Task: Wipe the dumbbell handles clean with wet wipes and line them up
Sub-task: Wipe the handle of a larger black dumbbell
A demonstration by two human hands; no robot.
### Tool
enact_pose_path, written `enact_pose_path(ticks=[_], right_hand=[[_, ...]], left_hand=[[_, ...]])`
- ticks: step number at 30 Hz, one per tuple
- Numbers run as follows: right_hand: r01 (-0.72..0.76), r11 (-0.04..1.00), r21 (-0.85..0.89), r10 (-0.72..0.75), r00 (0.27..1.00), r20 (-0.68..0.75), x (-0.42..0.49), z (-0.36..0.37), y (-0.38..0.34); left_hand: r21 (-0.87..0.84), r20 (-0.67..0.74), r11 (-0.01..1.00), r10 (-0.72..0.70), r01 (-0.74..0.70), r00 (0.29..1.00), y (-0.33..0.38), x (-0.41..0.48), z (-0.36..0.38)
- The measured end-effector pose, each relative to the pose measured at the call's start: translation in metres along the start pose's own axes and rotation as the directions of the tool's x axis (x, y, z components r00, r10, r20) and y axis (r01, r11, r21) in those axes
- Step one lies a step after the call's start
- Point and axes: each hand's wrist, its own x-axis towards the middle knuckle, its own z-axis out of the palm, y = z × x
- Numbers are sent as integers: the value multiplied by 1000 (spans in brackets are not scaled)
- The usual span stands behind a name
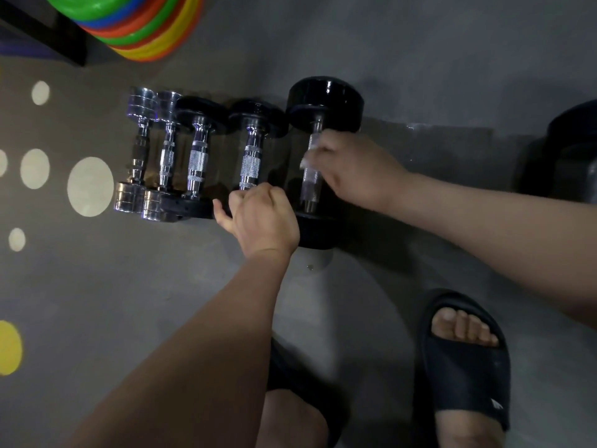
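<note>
Several dumbbells lie side by side on the grey floor with their handles pointing away from me. The largest black dumbbell (324, 105) is at the right end of the row. My right hand (352, 168) grips its knurled handle (308, 189) through a white wet wipe (310, 150). To its left lies a smaller black dumbbell (250, 163). My left hand (261, 218) curls over the near end of that one and hides its near weight. Further left are another black dumbbell (197, 163) and two chrome dumbbells (151, 153).
A stack of coloured discs (139, 24) sits at the top left beside a dark shelf edge (42, 37). Pale dots (90, 185) mark the floor on the left. A dark weight (571, 153) stands at the right. My foot in a black slide sandal (465, 360) is near the bottom right.
</note>
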Motion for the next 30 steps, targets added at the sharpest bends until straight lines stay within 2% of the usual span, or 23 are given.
enact_pose_path(ticks=[2,3,4,7,8,9,12,14,17,19,21,23,27,30], right_hand=[[152,987,53,-158,977,140,-9,1,-6],[178,983,40,-182,966,181,-9,-3,-5],[159,987,-3,-155,970,189,-4,-8,-3],[-117,982,-145,137,982,133,19,-18,-5],[-146,974,-172,173,972,159,22,-18,-10],[-121,978,-172,157,965,212,22,-18,-17],[117,988,-102,-65,910,410,13,-15,-33],[160,978,-138,-81,886,457,16,-19,-28],[2,972,-236,74,947,314,27,-26,-19],[91,979,-180,-37,959,281,22,-21,-18],[252,967,-33,-233,932,276,8,-11,-18],[324,943,78,-333,905,264,-3,-5,-13],[266,928,262,-314,936,161,-16,-2,-7],[124,909,399,-183,977,112,-32,2,-10]], left_hand=[[-3,-6,1000,3,-3,1000,0,0,0],[-5,-7,1000,4,-4,1000,-1,0,1],[-7,-6,1000,3,-3,1000,-1,0,1],[-19,-12,1000,3,-3,1000,-1,-1,1],[-30,-17,1000,2,-3,1000,-1,-1,1],[-42,-25,999,2,-3,1000,-1,-1,1],[-73,-55,997,1,-5,999,-2,-1,2],[-95,-74,995,-2,-5,997,-4,-1,3],[-120,-81,993,-10,1,997,-5,0,5],[-129,-88,992,-6,-6,996,-5,0,5],[-149,-94,989,-4,-10,996,-5,-1,4],[-166,-100,986,-9,-8,995,-5,-1,5],[-177,-105,984,-11,-8,994,-5,-1,5],[-177,-102,984,-9,-9,995,-4,-2,4]])
